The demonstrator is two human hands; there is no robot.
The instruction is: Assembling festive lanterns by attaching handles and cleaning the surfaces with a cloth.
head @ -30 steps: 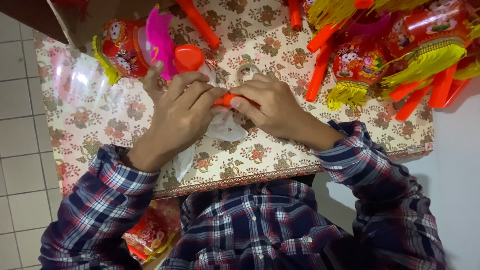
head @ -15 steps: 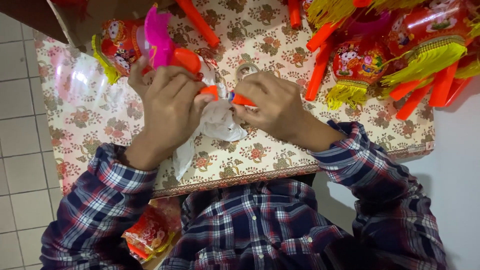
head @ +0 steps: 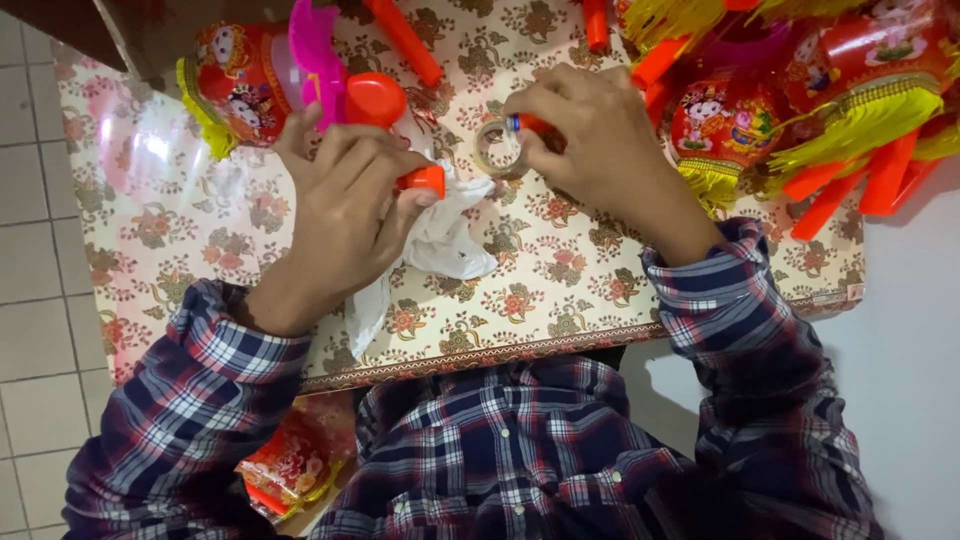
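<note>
- The left hand (head: 345,205) is closed around a small orange-red plastic piece (head: 424,180), thumb and fingers pinched on it, with a crumpled white plastic wrapper (head: 440,235) bunched under the palm.
- The right hand (head: 590,140) pinches a short red and blue piece (head: 522,123) between its fingertips, just beside a roll of clear tape (head: 495,150) lying flat on the table; whether the fingers touch the roll cannot be told.
- Above the left hand lies a red paper lantern (head: 235,80) with cartoon print, yellow fringe, a pink plastic fin and a round red cap.
- At the upper right a heap of similar red lanterns (head: 790,90) with yellow tassels (several overlapping) sits among loose orange-red plastic sticks (head: 850,190).
- One more orange stick (head: 405,40) lies at the top, between the hands.
- A clear plastic bag (head: 140,150) lies flat at the left end of the table.
- The table wears a cream floral cloth (head: 540,290) with a dark red border.
- Grey floor tiles (head: 40,250) show at the left; a red printed packet (head: 295,465) lies below the table edge, by the plaid sleeve.
</note>
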